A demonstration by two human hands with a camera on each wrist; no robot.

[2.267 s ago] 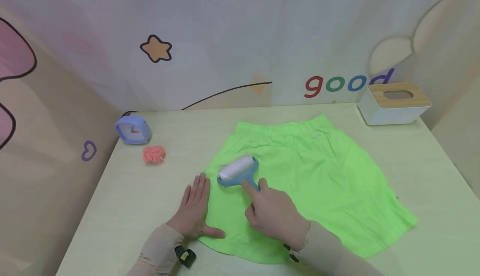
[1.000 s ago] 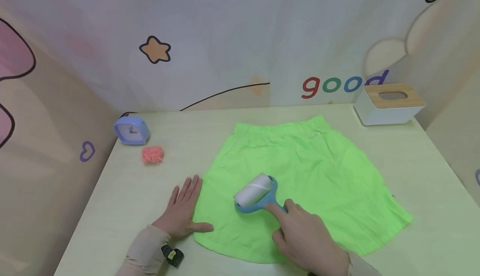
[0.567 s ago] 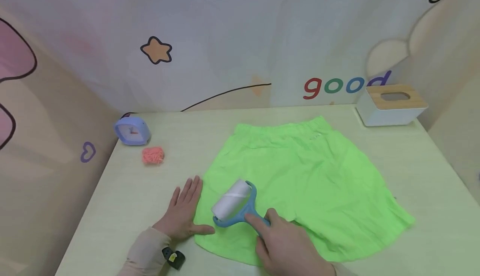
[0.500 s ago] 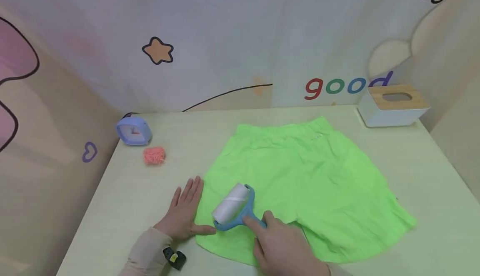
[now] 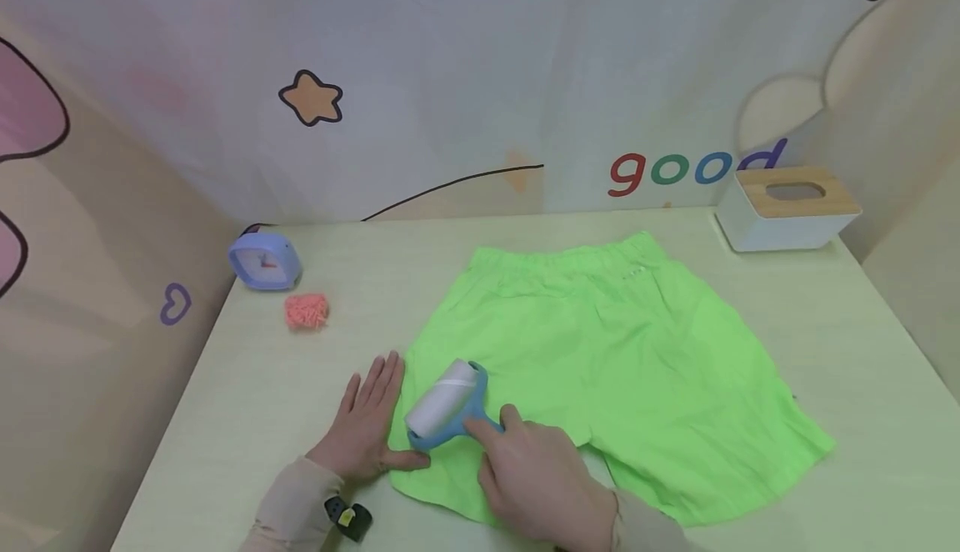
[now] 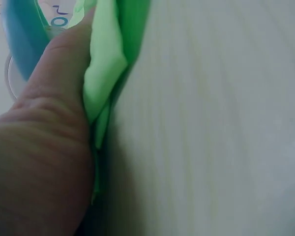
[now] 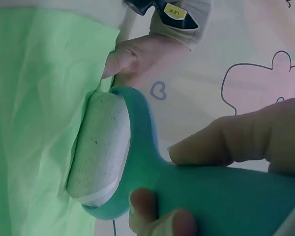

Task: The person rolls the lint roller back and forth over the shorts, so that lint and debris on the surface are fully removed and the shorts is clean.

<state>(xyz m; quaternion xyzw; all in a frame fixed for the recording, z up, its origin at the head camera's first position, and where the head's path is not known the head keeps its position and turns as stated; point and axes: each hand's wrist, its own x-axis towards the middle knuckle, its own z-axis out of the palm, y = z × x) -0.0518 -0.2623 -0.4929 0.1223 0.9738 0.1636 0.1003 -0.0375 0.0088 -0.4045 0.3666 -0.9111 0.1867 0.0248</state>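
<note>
Bright green shorts [image 5: 645, 368] lie spread on the table, waistband toward the wall. My right hand [image 5: 543, 477] grips the blue handle of a lint roller [image 5: 442, 402], its index finger stretched along the handle. The white roll rests on the left leg of the shorts, close to my left hand; small dark specks show on it in the right wrist view. Flat at the left edge of the shorts lies my left hand [image 5: 363, 423], fingers straight, thumb on the cloth. In the left wrist view the thumb [image 6: 59, 73] lies against the green fabric [image 6: 105, 59].
A purple clock [image 5: 265, 260] stands at the table's back left, with a pink fuzzy bundle [image 5: 307, 312] in front of it. At the back right is a white tissue box [image 5: 787, 210] with a wooden lid. A printed curtain [image 5: 450, 77] hangs behind the table.
The lint roller in my right hand moved down the left leg, shifted right, then came back left beside my left thumb. My left hand slid slightly left early on and then stayed put.
</note>
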